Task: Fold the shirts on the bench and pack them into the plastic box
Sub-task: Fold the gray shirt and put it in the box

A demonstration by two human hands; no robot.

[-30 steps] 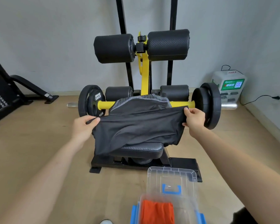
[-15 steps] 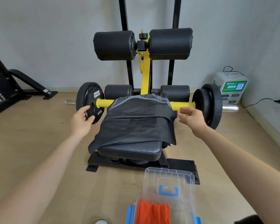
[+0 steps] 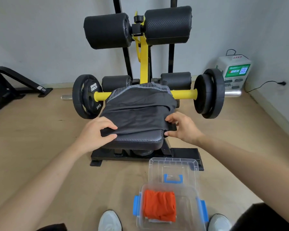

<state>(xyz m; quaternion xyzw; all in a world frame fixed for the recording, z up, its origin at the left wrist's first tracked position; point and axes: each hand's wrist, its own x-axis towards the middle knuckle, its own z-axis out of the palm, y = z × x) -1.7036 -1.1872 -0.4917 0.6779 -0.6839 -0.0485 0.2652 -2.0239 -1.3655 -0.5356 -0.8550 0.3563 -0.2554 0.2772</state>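
Observation:
A dark grey shirt (image 3: pixel 138 114) with a dotted light-grey collar end lies folded on the black padded bench seat (image 3: pixel 137 140). My left hand (image 3: pixel 95 132) pinches its near left corner between thumb and fingers. My right hand (image 3: pixel 182 126) grips the near right corner, fingers curled over the cloth edge. On the floor below stands a clear plastic box (image 3: pixel 192 204) with blue clips; a folded orange shirt (image 3: pixel 159 207) lies inside it.
The box's clear lid (image 3: pixel 173 167) with a blue handle lies just behind the box, against the bench's black base (image 3: pixel 187 154). A yellow bar with black weight plates (image 3: pixel 208 95) crosses behind the seat. My two shoes (image 3: pixel 109 220) flank the box. A white device (image 3: pixel 233 72) stands by the right wall.
Both hands let go of the shirt's far edge after laying it over the seat, then came down to the near edge and took hold of its two near corners.

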